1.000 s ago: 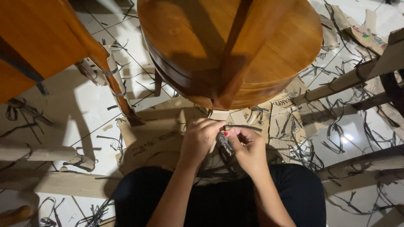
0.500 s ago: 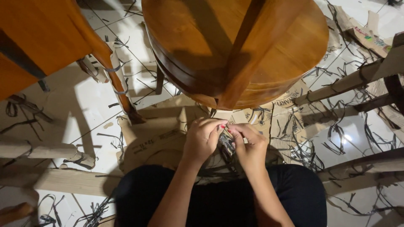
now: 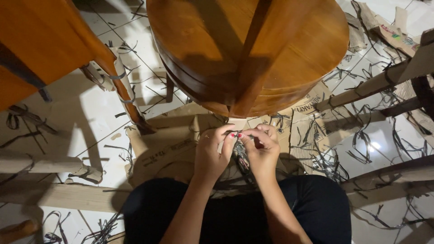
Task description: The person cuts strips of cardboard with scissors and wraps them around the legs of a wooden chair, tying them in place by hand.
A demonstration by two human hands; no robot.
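My left hand [image 3: 212, 151] and my right hand [image 3: 262, 149] meet fingertip to fingertip just below a round wooden stool seat [image 3: 253, 49]. Both pinch dark thin strips [image 3: 242, 158] that hang down between them, close to a pale wooden leg [image 3: 237, 123] under the seat. A diagonal wooden brace [image 3: 253, 54] crosses the seat. My legs in dark trousers [image 3: 316, 208] fill the bottom of the view.
Flattened cardboard [image 3: 167, 144] lies on the white tiled floor [image 3: 90, 117], littered with dark strip offcuts [image 3: 361, 135]. Another orange-brown wooden piece [image 3: 36, 45] stands at upper left. Wooden poles [image 3: 370, 86] lie at right and bare wooden rails [image 3: 45, 165] at left.
My hands have drawn closer together and risen slightly towards the pale leg; my right hand now pinches at the same spot as the left.
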